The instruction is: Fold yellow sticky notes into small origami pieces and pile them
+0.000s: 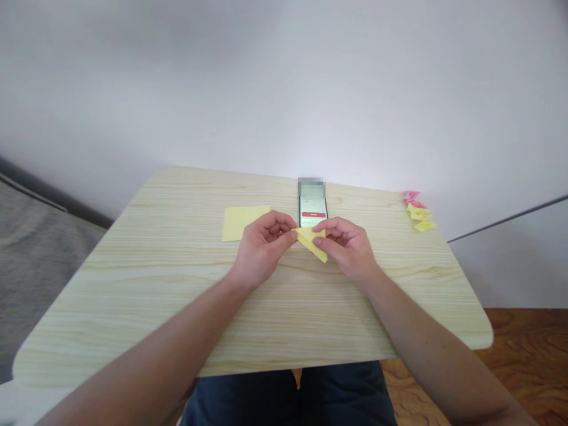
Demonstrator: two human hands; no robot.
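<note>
Between my two hands is a piece of folded yellow paper (311, 241), raised a little over the table, with a slanted folded edge running down to the right. My left hand (265, 242) pinches its left corner between thumb and forefinger. The right side of the paper is gripped by the thumb and fingers of my right hand (345, 244). Just behind the paper stands or lies a phone (313, 204) with a lit screen; its lower end is partly hidden. Flat beside my left hand lies a yellow paper sheet (242, 222), one corner covered by the hand.
The pale wooden table (146, 284) has its back edge near a white wall (284, 89). At its right edge sit folded pink paper (412, 197) and folded yellow paper pieces (418, 213). Grey fabric (39, 266) is on the left, and wood flooring (528, 355) on the right.
</note>
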